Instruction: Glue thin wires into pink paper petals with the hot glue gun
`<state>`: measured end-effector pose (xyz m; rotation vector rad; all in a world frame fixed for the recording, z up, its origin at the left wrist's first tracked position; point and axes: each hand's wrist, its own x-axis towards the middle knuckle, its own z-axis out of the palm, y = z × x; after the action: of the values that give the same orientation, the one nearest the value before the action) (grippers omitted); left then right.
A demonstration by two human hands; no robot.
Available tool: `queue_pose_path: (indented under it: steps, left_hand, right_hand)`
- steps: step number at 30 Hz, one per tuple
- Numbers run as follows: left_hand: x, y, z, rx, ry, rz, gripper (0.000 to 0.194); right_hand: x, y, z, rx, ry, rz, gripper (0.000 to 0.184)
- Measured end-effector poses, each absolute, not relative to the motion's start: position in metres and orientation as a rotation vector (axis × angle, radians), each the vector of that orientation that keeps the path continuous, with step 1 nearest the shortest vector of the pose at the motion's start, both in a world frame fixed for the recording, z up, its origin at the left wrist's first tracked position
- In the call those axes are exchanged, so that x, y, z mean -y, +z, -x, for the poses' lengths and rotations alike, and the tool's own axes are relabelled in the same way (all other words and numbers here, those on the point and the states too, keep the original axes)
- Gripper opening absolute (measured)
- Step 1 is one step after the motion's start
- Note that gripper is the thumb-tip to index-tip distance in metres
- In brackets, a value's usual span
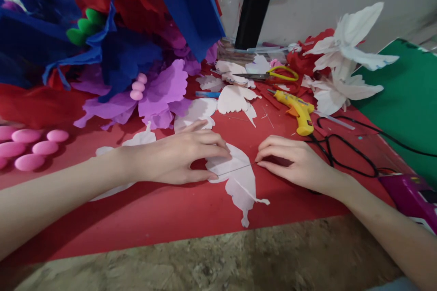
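A white butterfly-shaped cutout (pixel 235 159), paper or thin fabric, lies on the red tabletop between my hands. Across its wing runs a thin dark wire (pixel 235 170). My left hand (pixel 191 152) rests at the cutout's left side, thumb and fingers apart, their tips touching it; the thumb is by the wire's left end. With a pinch of thumb and fingers, my right hand (pixel 290 159) holds the wire's right end just off the wing's edge. A narrow white body strip (pixel 251 192) sits on the lower wing. Another white cutout (pixel 139 138) lies partly hidden under my left forearm.
Behind are more white cutouts (pixel 234 99), yellow-handled scissors (pixel 282 73) and a yellow glue gun (pixel 297 109) with a black cord (pixel 355 154). White butterflies (pixel 351 54) stand back right. Purple butterflies (pixel 164 91) and pink ovals (pixel 30 145) are left; a phone (pixel 255 9) leans upright.
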<state>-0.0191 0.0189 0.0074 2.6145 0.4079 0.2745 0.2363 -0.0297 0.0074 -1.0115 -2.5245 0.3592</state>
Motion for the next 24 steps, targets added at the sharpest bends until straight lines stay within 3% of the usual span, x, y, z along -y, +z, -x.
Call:
queue_pose_path:
  steps: [24]
  left_hand:
    - [-0.0185, 0.0093, 0.0209, -0.465, 0.227, -2.572, 0.031]
  right_hand:
    - [0.0334, 0.0062, -0.2340, 2.547, 0.400, 1.172, 0.012]
